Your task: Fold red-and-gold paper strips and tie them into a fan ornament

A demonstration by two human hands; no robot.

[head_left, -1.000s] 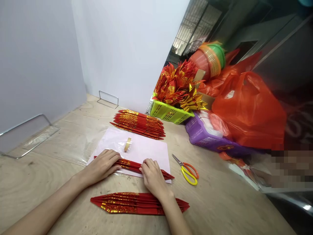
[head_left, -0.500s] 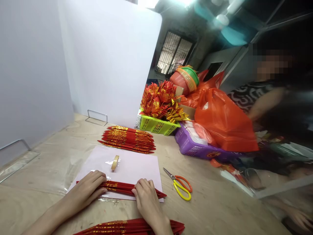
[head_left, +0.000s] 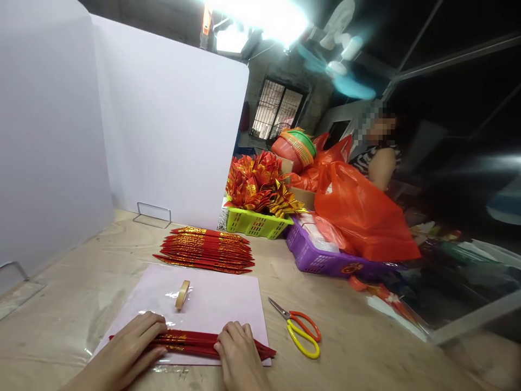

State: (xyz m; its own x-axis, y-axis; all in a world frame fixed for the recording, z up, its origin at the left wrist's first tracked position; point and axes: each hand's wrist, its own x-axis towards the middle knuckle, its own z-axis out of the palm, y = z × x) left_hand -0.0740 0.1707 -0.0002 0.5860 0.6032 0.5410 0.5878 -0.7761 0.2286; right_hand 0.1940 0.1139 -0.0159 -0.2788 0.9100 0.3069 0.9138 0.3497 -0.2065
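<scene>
A bundle of folded red paper strips with gold print (head_left: 191, 342) lies across the near part of a pale pink sheet (head_left: 228, 298). My left hand (head_left: 138, 342) is closed over the bundle's left part, its fingers curled on top. Toward the other end, my right hand (head_left: 239, 347) is closed around it, and pointed red tips stick out beyond. A roll of tape (head_left: 183, 295) stands on the sheet above the bundle. Behind the sheet sits a stack of similar red and gold folded papers (head_left: 205, 250). Scissors (head_left: 299, 328) with orange and yellow handles lie right of the sheet.
A green basket (head_left: 258, 224) holds red and gold paper flowers. Beside it stands a purple basket (head_left: 321, 260) with a red plastic bag (head_left: 362, 212) over it. White panels (head_left: 171, 130) rise at the back and left. A person (head_left: 380, 155) is behind the bags.
The camera view has tilted up, so things on the table appear lower. The second red bundle at the bottom edge has left the view. Both hands stay on the same bundle.
</scene>
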